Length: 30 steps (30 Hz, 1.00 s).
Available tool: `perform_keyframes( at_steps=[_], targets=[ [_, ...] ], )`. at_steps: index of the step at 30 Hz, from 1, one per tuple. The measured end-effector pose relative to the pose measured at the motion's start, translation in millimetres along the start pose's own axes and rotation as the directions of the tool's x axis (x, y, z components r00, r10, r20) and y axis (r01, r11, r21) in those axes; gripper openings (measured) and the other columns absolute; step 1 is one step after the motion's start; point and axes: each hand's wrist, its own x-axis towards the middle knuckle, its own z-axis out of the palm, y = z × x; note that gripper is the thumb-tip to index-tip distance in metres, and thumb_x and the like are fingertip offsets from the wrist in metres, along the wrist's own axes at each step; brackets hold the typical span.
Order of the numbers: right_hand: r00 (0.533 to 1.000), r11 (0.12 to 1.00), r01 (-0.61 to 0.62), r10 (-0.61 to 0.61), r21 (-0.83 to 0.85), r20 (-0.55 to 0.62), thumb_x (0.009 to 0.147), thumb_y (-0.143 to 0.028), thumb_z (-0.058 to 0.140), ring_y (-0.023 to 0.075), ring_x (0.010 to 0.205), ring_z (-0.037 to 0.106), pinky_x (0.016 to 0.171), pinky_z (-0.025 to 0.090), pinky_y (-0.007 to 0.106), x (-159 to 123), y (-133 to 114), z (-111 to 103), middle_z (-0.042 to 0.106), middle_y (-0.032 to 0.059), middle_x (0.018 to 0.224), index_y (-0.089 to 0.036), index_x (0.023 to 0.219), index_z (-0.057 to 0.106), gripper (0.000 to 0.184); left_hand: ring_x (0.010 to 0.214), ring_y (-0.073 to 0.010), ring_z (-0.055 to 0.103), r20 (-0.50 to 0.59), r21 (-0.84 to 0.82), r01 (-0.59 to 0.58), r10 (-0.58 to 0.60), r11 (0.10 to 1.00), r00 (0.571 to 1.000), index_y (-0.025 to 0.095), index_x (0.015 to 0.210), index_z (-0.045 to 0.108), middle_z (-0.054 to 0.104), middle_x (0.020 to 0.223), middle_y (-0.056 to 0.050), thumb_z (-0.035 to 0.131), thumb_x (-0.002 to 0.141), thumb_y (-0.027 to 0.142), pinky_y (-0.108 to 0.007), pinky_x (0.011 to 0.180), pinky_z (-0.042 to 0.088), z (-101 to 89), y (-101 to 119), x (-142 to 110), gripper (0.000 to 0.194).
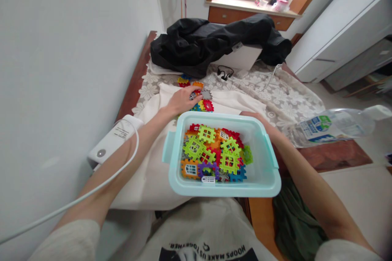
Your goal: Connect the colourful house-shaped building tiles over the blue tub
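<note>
Careful: your left hand (pixel 183 100) pinches tile from pile (pixel 199 98) at table's far left. Right hand (pixel 260 124) mostly hidden behind bin (pixel 220 157), grip unclear. Bin overhangs near edge; weak hold likely tips it, spilling tiles. Bottle (pixel 330 127) near right edge could roll.

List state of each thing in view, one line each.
left hand: on the loose block tiles on the white cloth; grip unclear
right hand: behind the bin's far rim, mostly hidden
plastic bin: lidless, partly filled with block tiles
water bottle: lying on its side, capped
black jacket: crumpled in a heap
white device: cable attached
</note>
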Motion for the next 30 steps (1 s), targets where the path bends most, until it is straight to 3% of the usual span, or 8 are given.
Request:
perform_keyframes(
  at_steps=[2,5,8,11,16,20,23,30],
  targets=[
    [0.996,0.997,-0.006,0.013,0.081,-0.084,0.091,-0.053,0.085,0.0225,0.076,0.071,0.066,0.059,0.034,18,-9,-13,0.078,0.0022,0.085,-0.029,0.103,0.083,0.027,0.143,-0.0353,0.071,-0.004,0.001,-0.024,0.024,1.000,1.000,0.020,0.152,0.074,0.074,0.157,-0.013,0.064,0.107,0.043,-0.053,0.125,0.054,-0.4,0,-1,0.052],
    [0.970,0.930,0.176,-0.107,0.322,-0.221,0.099,-0.064,0.078,0.0196,0.076,0.068,0.071,0.057,0.033,30,-33,-29,0.076,0.0008,0.085,-0.031,0.106,0.082,0.033,0.138,-0.0348,0.073,-0.031,0.001,-0.046,0.046,0.999,0.998,0.019,0.145,0.077,0.078,0.150,-0.013,0.066,0.105,0.040,-0.052,0.122,0.056,-0.1,-1,-1,0.047],
    [0.947,0.876,0.287,-0.320,0.387,0.023,0.098,-0.083,0.069,0.0289,0.101,0.076,0.095,0.062,0.045,32,-64,-37,0.081,0.0075,0.102,-0.031,0.117,0.086,0.058,0.137,-0.0336,0.073,-0.088,-0.007,-0.063,0.062,0.998,0.994,0.020,0.142,0.078,0.080,0.147,-0.012,0.068,0.103,0.038,-0.050,0.123,0.055,1.1,-3,0,0.043],
    [0.871,0.886,0.270,-0.392,0.378,0.296,0.090,-0.096,0.067,0.0360,0.125,0.075,0.118,0.057,0.054,44,-78,-31,0.083,0.0114,0.122,-0.030,0.131,0.086,0.080,0.134,-0.0333,0.074,-0.139,-0.012,-0.044,0.042,0.999,0.989,0.020,0.141,0.078,0.080,0.144,-0.013,0.068,0.105,0.043,-0.048,0.122,0.055,1.9,-3,-1,0.044],
    [0.970,0.924,0.175,-0.220,0.339,0.100,0.101,-0.094,0.052,0.0282,0.114,0.079,0.110,0.062,0.048,101,-42,14,0.083,0.0100,0.122,-0.028,0.124,0.081,0.076,0.128,-0.0360,0.075,-0.167,0.032,0.038,-0.032,0.999,0.985,0.020,0.136,0.080,0.081,0.139,-0.016,0.058,0.110,0.057,-0.048,0.114,0.057,1.0,0,0,0.051],
    [0.963,0.972,0.237,-0.234,-0.009,0.132,0.092,-0.091,0.070,0.0375,0.167,0.046,0.139,0.035,0.063,142,1,66,0.052,0.0152,0.179,-0.030,0.163,0.061,0.094,0.124,-0.0379,0.076,-0.171,0.065,0.092,-0.079,0.994,0.982,0.020,0.135,0.080,0.081,0.138,-0.017,0.053,0.111,0.063,-0.051,0.110,0.058,0.1,2,0,0.056],
    [0.951,0.944,0.271,-0.233,-0.186,0.202,0.088,-0.086,0.077,0.0462,0.171,0.037,0.142,0.022,0.071,150,19,97,0.044,0.0220,0.183,-0.020,0.170,0.055,0.107,0.123,-0.0359,0.076,-0.209,0.052,0.135,-0.122,0.989,0.970,0.022,0.132,0.080,0.081,0.137,-0.015,0.054,0.112,0.061,-0.048,0.109,0.058,0.5,6,-1,0.051],
    [0.970,0.948,0.223,-0.193,-0.228,0.146,0.092,-0.075,0.076,0.0420,0.154,0.056,0.132,0.043,0.066,140,18,100,0.062,0.0134,0.169,-0.031,0.160,0.064,0.082,0.123,-0.0349,0.075,-0.263,-0.020,0.165,-0.164,0.986,0.951,0.025,0.129,0.079,0.083,0.135,-0.012,0.044,0.115,0.060,-0.047,0.107,0.058,2.7,21,1,0.052]
  ],
)
